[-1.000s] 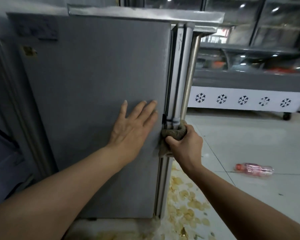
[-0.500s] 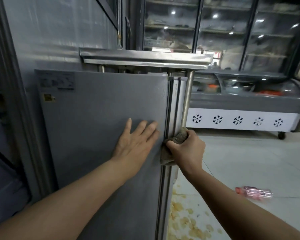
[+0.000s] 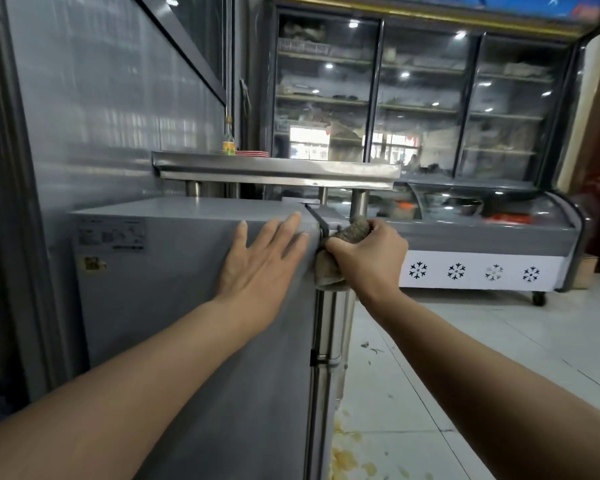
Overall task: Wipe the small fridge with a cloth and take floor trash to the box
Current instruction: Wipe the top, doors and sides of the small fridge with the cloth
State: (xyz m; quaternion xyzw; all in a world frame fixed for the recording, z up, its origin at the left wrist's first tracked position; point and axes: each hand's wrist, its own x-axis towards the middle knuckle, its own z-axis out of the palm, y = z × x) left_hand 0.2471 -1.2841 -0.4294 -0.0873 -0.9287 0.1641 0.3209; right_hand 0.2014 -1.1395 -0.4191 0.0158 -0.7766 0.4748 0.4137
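The small grey fridge (image 3: pixel 174 299) fills the lower left, its side panel facing me. My left hand (image 3: pixel 260 261) lies flat and spread on that panel near its top right corner. At the fridge's front edge, just under the top, my right hand (image 3: pixel 368 258) grips a bunched brown-grey cloth (image 3: pixel 328 271) and presses it against the door seam. Part of the cloth hangs below my fist. Yellowish scraps (image 3: pixel 347 459) lie on the floor at the fridge's foot.
A steel shelf (image 3: pixel 274 168) on posts stands just above the fridge top. A chest freezer with snowflake marks (image 3: pixel 482 271) and glass-door coolers (image 3: pixel 423 98) line the back. A metal wall (image 3: pixel 101 98) rises at left. White tiled floor (image 3: pixel 482 358) spreads to the right.
Both hands have slid up the fridge from mid-height to its top edge, the cloth moving up the door seam. My view has risen, and the pink bottle on the floor has left the frame.
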